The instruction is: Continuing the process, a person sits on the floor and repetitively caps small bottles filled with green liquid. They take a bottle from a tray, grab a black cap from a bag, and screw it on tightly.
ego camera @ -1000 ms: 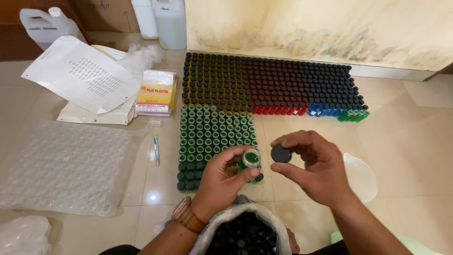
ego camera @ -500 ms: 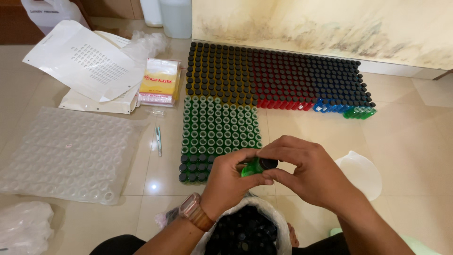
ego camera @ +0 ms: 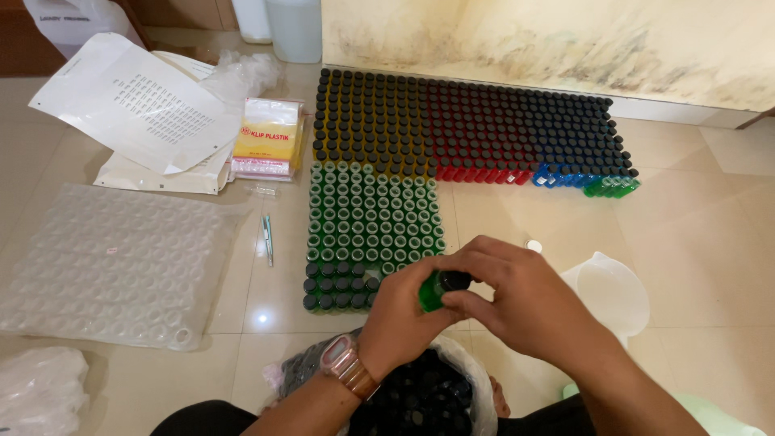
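Since the earlier frame your right hand point(ego camera: 525, 303) has brought the black cap point(ego camera: 454, 280) onto the small green bottle point(ego camera: 431, 292) clamped in your left hand point(ego camera: 404, 323), fingers closed on it; light, likely slippery—hold its body.

Held a small green bottle point(ego camera: 430, 292) in the left hand point(ego camera: 404, 319), with the right hand point(ego camera: 517, 299) pinching a black cap point(ego camera: 454, 280) on its top. Knelt over an open bag of black caps point(ego camera: 420, 400) at the near edge. Faced a block of uncapped green bottles point(ego camera: 371, 218) on the tiled floor point(ego camera: 517, 218), with capped rows point(ego camera: 468, 129) of yellow, red, blue and green farther off by the wall. Kept a clear bubble tray point(ego camera: 113, 262) to the left, papers point(ego camera: 137, 101) far left, a white jug point(ego camera: 609, 291) to the right.
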